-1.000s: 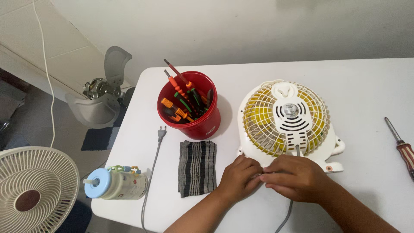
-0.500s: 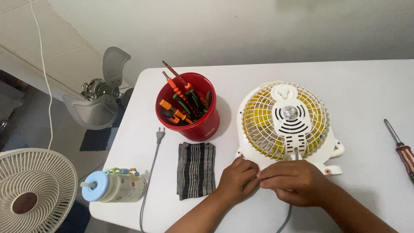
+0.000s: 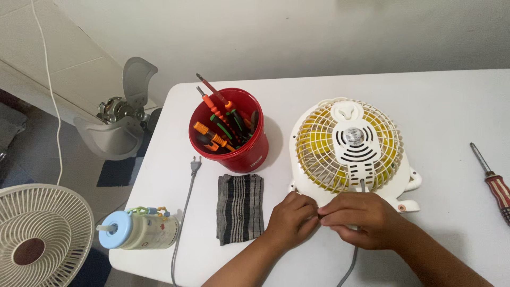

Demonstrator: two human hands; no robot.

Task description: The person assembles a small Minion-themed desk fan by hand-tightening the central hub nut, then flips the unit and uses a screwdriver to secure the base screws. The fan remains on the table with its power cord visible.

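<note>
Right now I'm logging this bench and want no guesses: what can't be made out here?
Head view:
- What the left hand and right hand pinch: fingers hide it.
- Fan lower edge: behind both hands.
- Grey cord and screwdriver: cut by frame edges.
- Bucket tools' tips: inside.

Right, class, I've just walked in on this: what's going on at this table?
A person has a small white fan with yellow blades lying grille-up on a white table. Their left hand and right hand meet at its near edge, fingertips pinched together beside the grey cord. A red bucket of screwdrivers, a striped cloth and a red-handled screwdriver lie untouched nearby.
</note>
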